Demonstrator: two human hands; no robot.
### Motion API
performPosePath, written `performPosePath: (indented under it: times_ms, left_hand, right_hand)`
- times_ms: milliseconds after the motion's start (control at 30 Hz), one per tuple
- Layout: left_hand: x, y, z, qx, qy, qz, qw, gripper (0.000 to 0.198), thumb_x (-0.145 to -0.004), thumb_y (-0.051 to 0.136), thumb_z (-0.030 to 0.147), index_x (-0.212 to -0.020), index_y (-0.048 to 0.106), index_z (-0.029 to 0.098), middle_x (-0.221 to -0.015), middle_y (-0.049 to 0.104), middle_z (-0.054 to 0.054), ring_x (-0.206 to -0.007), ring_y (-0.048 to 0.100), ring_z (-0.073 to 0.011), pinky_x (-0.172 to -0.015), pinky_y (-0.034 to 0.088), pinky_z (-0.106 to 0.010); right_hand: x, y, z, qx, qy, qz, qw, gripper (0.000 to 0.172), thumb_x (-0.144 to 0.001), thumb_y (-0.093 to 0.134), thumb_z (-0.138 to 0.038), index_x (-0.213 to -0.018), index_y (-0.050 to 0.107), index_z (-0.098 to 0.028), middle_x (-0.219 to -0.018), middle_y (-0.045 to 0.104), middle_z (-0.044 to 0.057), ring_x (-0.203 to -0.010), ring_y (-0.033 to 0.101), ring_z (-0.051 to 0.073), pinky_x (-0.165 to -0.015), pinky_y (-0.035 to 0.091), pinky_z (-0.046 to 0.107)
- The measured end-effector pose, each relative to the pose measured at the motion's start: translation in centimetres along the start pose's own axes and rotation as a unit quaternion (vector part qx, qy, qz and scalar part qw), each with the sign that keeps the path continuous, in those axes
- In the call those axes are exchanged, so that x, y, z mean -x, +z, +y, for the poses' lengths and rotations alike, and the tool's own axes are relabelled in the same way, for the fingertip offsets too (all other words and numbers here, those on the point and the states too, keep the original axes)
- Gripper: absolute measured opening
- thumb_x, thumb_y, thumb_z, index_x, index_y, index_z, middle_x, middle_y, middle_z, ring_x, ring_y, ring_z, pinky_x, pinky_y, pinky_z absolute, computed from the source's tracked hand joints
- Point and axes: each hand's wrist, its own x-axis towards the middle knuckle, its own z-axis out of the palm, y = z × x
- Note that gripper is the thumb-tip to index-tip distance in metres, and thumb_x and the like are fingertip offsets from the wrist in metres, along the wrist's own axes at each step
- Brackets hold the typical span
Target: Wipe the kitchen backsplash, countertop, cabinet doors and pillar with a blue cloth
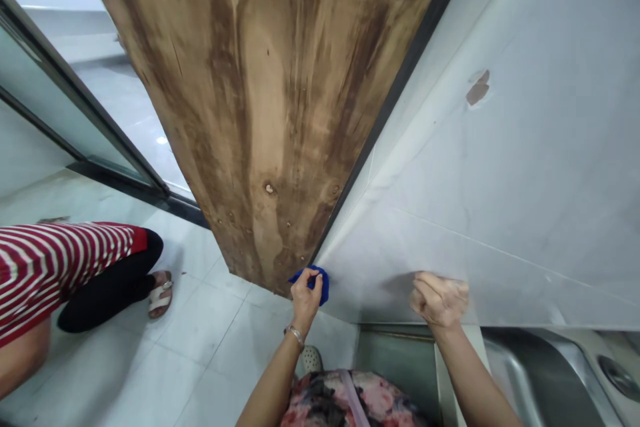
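Left hand [305, 297] raised, wrist bent, fingers pinched on a small blue cloth [320, 282] pressed at the bottom corner of the brown wooden door panel [270, 113], where it meets the white tiled wall [500, 180]. Right hand [439, 300] clenched in a loose fist, empty, knuckles against the wall above the steel sink [540, 373]. Open floor lies left; another person in a red-striped top [55, 267] crouches there, well apart.

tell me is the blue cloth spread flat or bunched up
Bunched up. The blue cloth shows only as a small wad gripped in the left hand, pressed at the bottom edge of the wooden door.
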Motion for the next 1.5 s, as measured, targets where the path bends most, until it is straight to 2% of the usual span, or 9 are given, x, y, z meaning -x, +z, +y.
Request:
performPosePath:
  times_ms: [167, 300, 400, 633, 1000, 1133, 1233, 1400, 1500]
  left_hand:
    - [0.3, 0.0, 1.3, 0.019, 0.006, -0.029, 0.999, 0.024, -0.086, 0.064, 0.044, -0.082, 0.072, 0.022, -0.077, 0.075, -0.001, -0.07, 0.07, -0.0168, -0.072, 0.055, -0.029]
    - [0.5, 0.0, 3.7, 0.017, 0.023, -0.02, 0.999, 0.021, -0.087, 0.066, 0.044, -0.085, 0.075, 0.024, -0.081, 0.076, -0.001, -0.072, 0.07, -0.015, -0.077, 0.056, -0.028]
    - [0.4, -0.1, 4.4, 0.018, 0.021, 0.002, 1.0, 0.022, -0.087, 0.067, 0.044, -0.086, 0.076, 0.023, -0.079, 0.075, -0.002, -0.069, 0.068, -0.015, -0.072, 0.055, -0.027]
    - [-0.1, -0.1, 3.4, 0.048, 0.002, 0.027, 0.998, 0.032, -0.084, 0.069, 0.052, -0.088, 0.075, 0.02, -0.079, 0.075, -0.004, -0.068, 0.068, -0.0156, -0.069, 0.056, -0.027]
    - [0.2, 0.9, 2.6, 0.06, -0.046, 0.051, 0.996, 0.036, -0.082, 0.067, 0.055, -0.083, 0.069, 0.019, -0.076, 0.069, -0.004, -0.07, 0.065, -0.0163, -0.068, 0.053, -0.027]
    - [0.1, 0.8, 2.8, 0.053, -0.056, 0.043, 0.996, 0.036, -0.08, 0.067, 0.055, -0.083, 0.069, 0.019, -0.074, 0.068, -0.003, -0.069, 0.063, -0.0157, -0.067, 0.053, -0.027]
    - [-0.6, 0.4, 2.6, 0.051, -0.079, 0.035, 0.995, 0.034, -0.081, 0.065, 0.053, -0.086, 0.07, 0.019, -0.069, 0.066, -0.001, -0.062, 0.06, -0.0142, -0.058, 0.05, -0.024]
    - [-2.3, -0.6, 2.2, 0.051, -0.108, 0.018, 0.993, 0.03, -0.072, 0.068, 0.048, -0.081, 0.072, 0.019, -0.066, 0.064, 0.0, -0.056, 0.056, -0.0128, -0.049, 0.046, -0.021]
    - [-1.8, -0.6, 2.7, 0.075, -0.128, -0.003, 0.989, 0.039, -0.071, 0.067, 0.053, -0.086, 0.071, 0.017, -0.068, 0.062, -0.001, -0.055, 0.056, -0.0137, -0.045, 0.049, -0.023]
  right_hand:
    - [1.1, 1.9, -2.0, -0.028, -0.082, -0.049, 0.995, 0.018, -0.096, 0.055, -0.013, -0.083, 0.063, -0.022, -0.075, 0.077, -0.002, -0.057, 0.059, 0.009, -0.067, 0.036, 0.03]
    - [2.1, 2.3, -2.3, -0.044, -0.078, -0.064, 0.994, 0.018, -0.093, 0.056, -0.012, -0.081, 0.065, -0.022, -0.078, 0.077, -0.001, -0.059, 0.059, 0.01, -0.066, 0.033, 0.031]
    - [2.4, 2.2, -2.3, -0.049, -0.063, -0.074, 0.994, 0.019, -0.091, 0.058, -0.011, -0.08, 0.066, -0.023, -0.08, 0.078, -0.001, -0.059, 0.058, 0.009, -0.067, 0.033, 0.031]
    - [1.6, 2.3, -2.2, -0.056, -0.076, -0.056, 0.994, 0.027, -0.093, 0.054, -0.009, -0.073, 0.067, -0.022, -0.081, 0.077, 0.002, -0.063, 0.054, 0.011, -0.067, 0.032, 0.032]
    - [2.3, 2.4, -2.0, -0.058, -0.08, -0.053, 0.994, 0.024, -0.093, 0.056, -0.01, -0.075, 0.066, -0.022, -0.082, 0.077, 0.0, -0.063, 0.055, 0.01, -0.068, 0.032, 0.031]
    - [3.2, 2.6, -2.0, -0.036, -0.076, -0.081, 0.993, 0.025, -0.095, 0.053, -0.016, -0.078, 0.068, -0.025, -0.083, 0.078, -0.001, -0.062, 0.057, 0.01, -0.066, 0.034, 0.032]
    - [3.4, 2.7, -2.0, -0.028, -0.072, -0.094, 0.993, 0.027, -0.097, 0.05, -0.017, -0.08, 0.069, -0.026, -0.085, 0.079, 0.0, -0.061, 0.058, 0.01, -0.065, 0.034, 0.032]
    - [2.3, 2.7, -2.2, -0.046, -0.078, -0.061, 0.994, 0.028, -0.097, 0.048, -0.01, -0.08, 0.067, -0.022, -0.085, 0.077, 0.002, -0.063, 0.058, 0.01, -0.068, 0.033, 0.032]
    - [1.8, 2.8, -2.2, -0.046, -0.076, -0.043, 0.995, 0.028, -0.097, 0.049, -0.009, -0.079, 0.065, -0.022, -0.083, 0.077, 0.001, -0.061, 0.056, 0.01, -0.067, 0.032, 0.031]
